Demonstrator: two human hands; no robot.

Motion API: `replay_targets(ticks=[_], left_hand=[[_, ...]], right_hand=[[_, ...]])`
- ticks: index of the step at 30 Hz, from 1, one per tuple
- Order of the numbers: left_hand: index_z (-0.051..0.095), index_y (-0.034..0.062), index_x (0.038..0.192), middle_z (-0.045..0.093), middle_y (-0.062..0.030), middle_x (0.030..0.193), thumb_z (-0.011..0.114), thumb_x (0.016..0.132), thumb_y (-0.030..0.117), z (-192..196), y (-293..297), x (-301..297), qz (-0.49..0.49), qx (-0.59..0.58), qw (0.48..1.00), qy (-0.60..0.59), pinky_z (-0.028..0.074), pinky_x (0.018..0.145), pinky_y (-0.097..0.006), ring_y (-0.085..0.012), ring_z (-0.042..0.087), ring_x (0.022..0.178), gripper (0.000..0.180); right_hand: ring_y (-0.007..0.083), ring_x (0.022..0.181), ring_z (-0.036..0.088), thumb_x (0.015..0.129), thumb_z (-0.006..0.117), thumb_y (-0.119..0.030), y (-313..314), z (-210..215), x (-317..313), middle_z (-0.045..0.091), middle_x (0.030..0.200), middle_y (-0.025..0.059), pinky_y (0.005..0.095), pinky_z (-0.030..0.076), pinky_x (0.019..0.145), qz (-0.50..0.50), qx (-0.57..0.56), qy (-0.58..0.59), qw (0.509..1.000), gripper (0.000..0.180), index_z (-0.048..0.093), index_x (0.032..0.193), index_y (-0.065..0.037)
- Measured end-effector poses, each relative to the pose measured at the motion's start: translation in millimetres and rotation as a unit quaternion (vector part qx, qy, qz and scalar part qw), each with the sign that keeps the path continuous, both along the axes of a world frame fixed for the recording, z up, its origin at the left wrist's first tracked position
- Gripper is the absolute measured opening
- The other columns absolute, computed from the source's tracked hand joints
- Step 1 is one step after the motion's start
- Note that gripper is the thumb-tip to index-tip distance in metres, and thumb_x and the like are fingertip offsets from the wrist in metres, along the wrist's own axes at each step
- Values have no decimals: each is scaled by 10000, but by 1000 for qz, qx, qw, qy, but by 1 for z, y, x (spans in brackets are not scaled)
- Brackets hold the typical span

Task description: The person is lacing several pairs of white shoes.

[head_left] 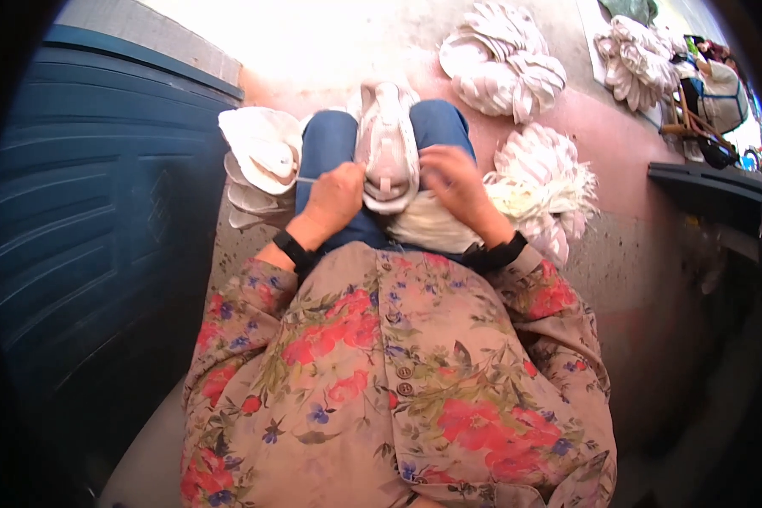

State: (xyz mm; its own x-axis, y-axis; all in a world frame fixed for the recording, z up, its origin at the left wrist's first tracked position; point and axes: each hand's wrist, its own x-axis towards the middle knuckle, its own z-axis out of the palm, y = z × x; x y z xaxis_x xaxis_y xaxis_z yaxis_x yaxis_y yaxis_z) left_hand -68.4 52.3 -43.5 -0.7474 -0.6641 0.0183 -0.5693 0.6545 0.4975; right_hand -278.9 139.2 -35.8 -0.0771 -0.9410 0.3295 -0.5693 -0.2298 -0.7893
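Observation:
A white and pale pink shoe (387, 152) is propped between my jeans-clad knees, its heel toward me. My left hand (334, 196) is closed at the shoe's left side. From its fist a thin, pale, stick-like piece (306, 179) juts to the left; whether it is a tool or a lace end I cannot make out. Just right of the shoe is my right hand (457, 182), its fingers smeared by motion, so its grip does not show. Below it, a bundle of cream-white laces (434, 225) lies across my lap.
White shoe parts (261, 157) are stacked at my left, beside a blue panelled door (85, 195). Clusters of shoe uppers (508, 68) lie on the floor ahead and to the right (538, 161). Loose pale laces (559, 190) spread over the nearer cluster. A dark ledge (703, 182) stands farther right.

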Motion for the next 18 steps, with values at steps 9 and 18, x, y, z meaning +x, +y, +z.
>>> replay_targets(ticks=[9, 18], left_hand=[[611, 2, 823, 598, -163, 778, 522, 783, 107, 21, -13, -43, -40, 44, 997, 47, 466, 642, -379, -314, 583, 732, 143], [618, 10, 805, 600, -186, 763, 536, 739, 128, -8, 14, -78, -172, 125, 975, -59, 459, 670, -403, -332, 581, 733, 158]], right_hand=[[238, 822, 508, 678, 656, -123, 36, -1, -36, 544, 791, 57, 356, 417, 717, -26, 133, 160, 978, 139, 645, 810, -81], [176, 773, 493, 669, 561, -113, 24, -1, -20, 499, 706, 21, 305, 368, 681, 112, 78, 388, 912, 7, 567, 673, -112]])
